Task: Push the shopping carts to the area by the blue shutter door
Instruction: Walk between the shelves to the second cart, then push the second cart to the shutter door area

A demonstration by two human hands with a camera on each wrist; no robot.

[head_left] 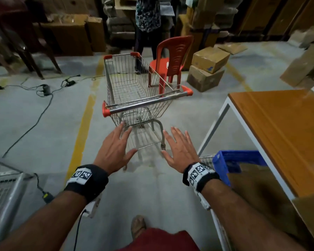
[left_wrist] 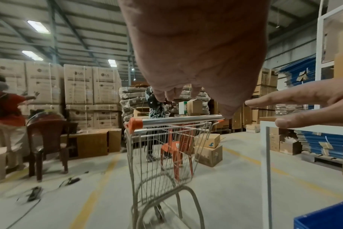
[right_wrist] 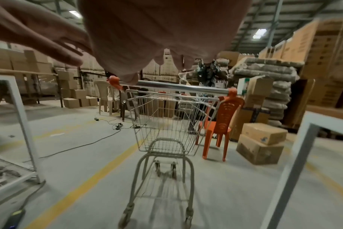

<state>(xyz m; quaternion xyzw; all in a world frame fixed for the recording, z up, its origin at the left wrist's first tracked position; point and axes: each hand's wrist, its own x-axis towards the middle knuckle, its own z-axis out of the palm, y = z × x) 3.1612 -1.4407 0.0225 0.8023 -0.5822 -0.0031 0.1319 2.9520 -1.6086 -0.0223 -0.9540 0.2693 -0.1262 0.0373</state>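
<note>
Head view: both hands spread, short of the cart.
Left hand (head_left: pixel 116 148) and right hand (head_left: pixel 179 151) reach forward empty, fingers straight, evidently to take the handle; neither touches it. Just ahead, the silver wire shopping cart with orange corner caps (head_left: pixel 134 91) stands on the grey concrete floor (head_left: pixel 43 124), beside the wood-topped bench (head_left: pixel 279 133). Beyond it, an orange plastic chair (head_left: pixel 172 57). No blue shutter door visible.

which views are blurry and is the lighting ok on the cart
Head view: dim, with dark corners, but the shopping cart and both open hands, left hand and right hand, are fairly sharp. Left wrist view: the floor and cables at lower left smear with motion blur; ceiling lights glare. Right wrist view: the boxes at right streak, and the palm is a soft close blur.
</note>
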